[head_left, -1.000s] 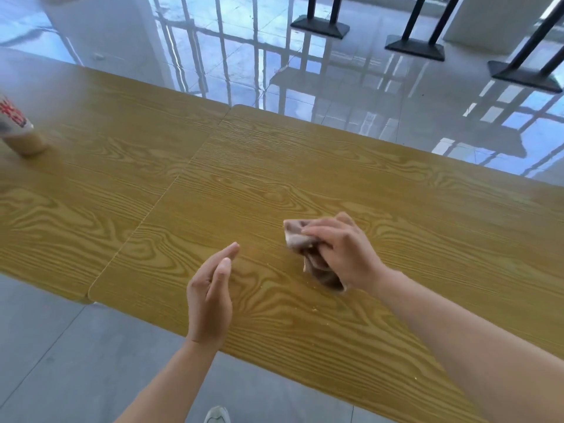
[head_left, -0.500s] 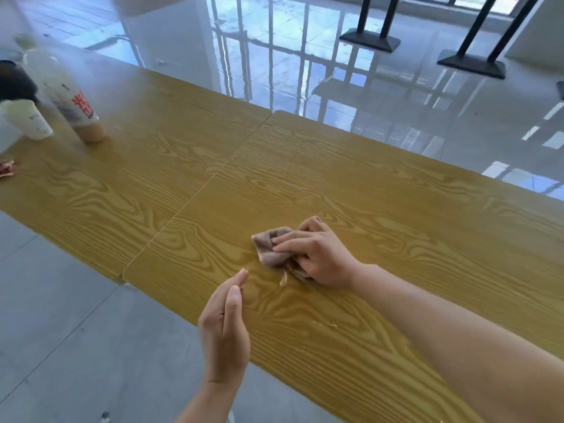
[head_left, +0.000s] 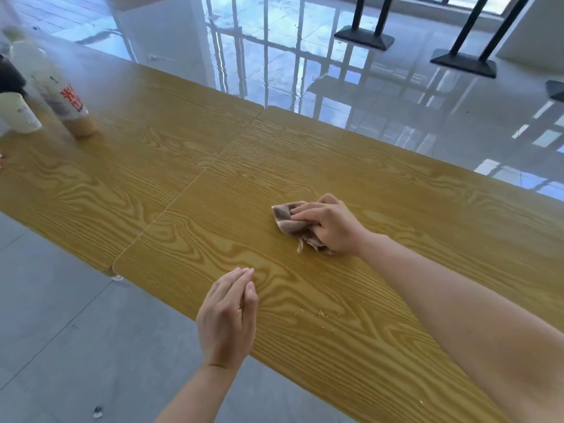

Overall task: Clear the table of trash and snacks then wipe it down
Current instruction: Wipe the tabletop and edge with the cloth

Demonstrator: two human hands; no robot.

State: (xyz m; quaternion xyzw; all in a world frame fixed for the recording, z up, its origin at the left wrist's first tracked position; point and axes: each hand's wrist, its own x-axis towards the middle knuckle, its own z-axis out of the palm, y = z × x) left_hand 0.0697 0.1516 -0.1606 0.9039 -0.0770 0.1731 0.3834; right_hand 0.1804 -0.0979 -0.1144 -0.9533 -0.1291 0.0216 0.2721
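My right hand (head_left: 331, 224) presses a crumpled brown cloth (head_left: 290, 222) flat on the yellow wood-grain table (head_left: 396, 209), near its middle. My left hand (head_left: 227, 319) hovers at the table's near edge, held on edge with straight fingers together and nothing in it. A few pale crumbs (head_left: 320, 314) lie on the table between my two arms. At the far left stand a tall bottle with red print (head_left: 61, 99) and a small white cup (head_left: 18, 114), both blurred.
A seam (head_left: 189, 184) runs where two tabletops meet. A dark object (head_left: 9, 77) sits behind the cup. Black stand bases (head_left: 364, 38) rest on the glossy floor beyond the table. Grey floor tiles lie below the near edge.
My right hand slid the cloth toward the near edge and left, then back away to the right. The view shifted, bringing the bottle and cup into sight. My left hand stayed by the edge.
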